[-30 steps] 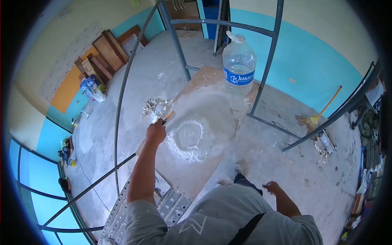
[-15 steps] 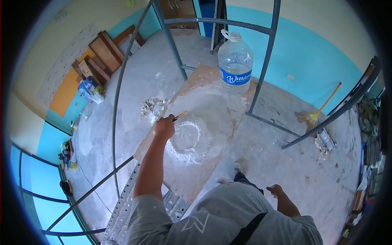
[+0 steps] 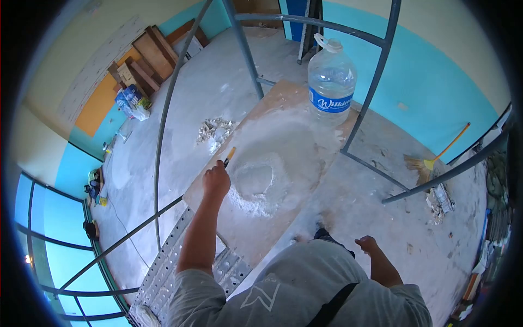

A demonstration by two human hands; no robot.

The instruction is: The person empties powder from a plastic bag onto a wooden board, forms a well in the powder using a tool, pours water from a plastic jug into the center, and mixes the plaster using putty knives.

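My left hand (image 3: 217, 182) is closed around a slim tool with a yellow-and-black end (image 3: 230, 156), whose exact kind I cannot make out. The tool points up and away, above the left edge of a wooden board (image 3: 229, 226). Just right of this hand, white powder (image 3: 253, 206) lies in a ring on the board, with a greyish, dusty smear around it. A large clear bottle (image 3: 330, 82) with a blue label stands upright at the board's far end, part filled with clear liquid. Low at my right side, my right hand (image 3: 369, 245) hangs with its fingers curled in, seemingly holding nothing.
Grey metal scaffold tubes (image 3: 250, 54) frame the board, and a perforated metal plank (image 3: 169, 253) runs beneath its near end. A rubble pile (image 3: 215, 132) lies on the floor at left. A broom (image 3: 422, 166) leans at right; wooden boards (image 3: 155, 52) rest against the left wall.
My left hand has drawn back from above the powder ring towards the board's left edge, and the tool now points more steeply upward. The camera view has shifted slightly.
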